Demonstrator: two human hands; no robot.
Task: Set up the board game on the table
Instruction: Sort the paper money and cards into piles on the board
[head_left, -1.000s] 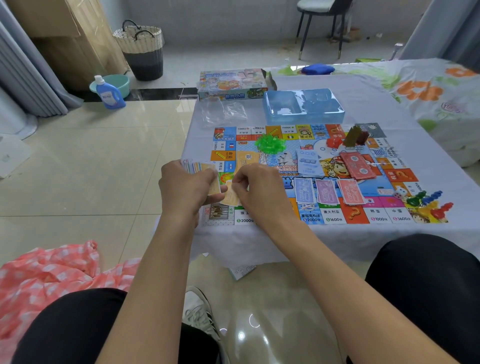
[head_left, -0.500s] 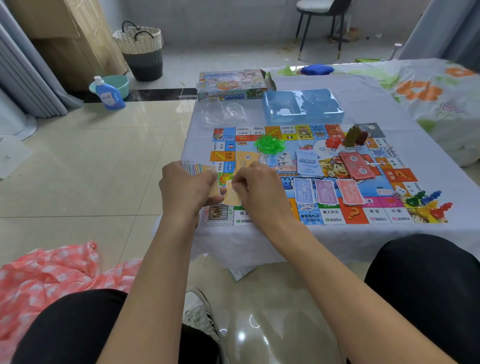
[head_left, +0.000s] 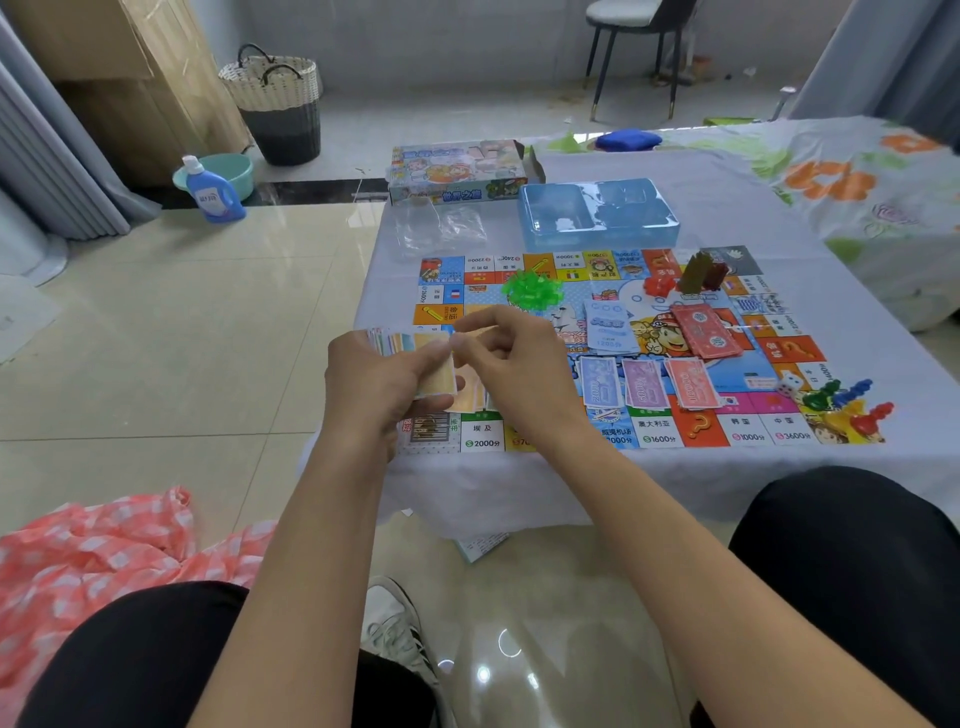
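Left hand (head_left: 374, 387) grips fanned card stack (head_left: 410, 345) over board (head_left: 613, 358) near edge, right hand (head_left: 511, 364) pinches 1 card (head_left: 475, 332); loose pinch w/ thin cards could drop/scatter them.

bare forearms, black trousers (head_left: 857, 561)

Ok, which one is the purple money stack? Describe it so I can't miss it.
On the game board, find the three banknote stacks along its near edge. The purple stack is the middle one, between a blue stack and a red stack.
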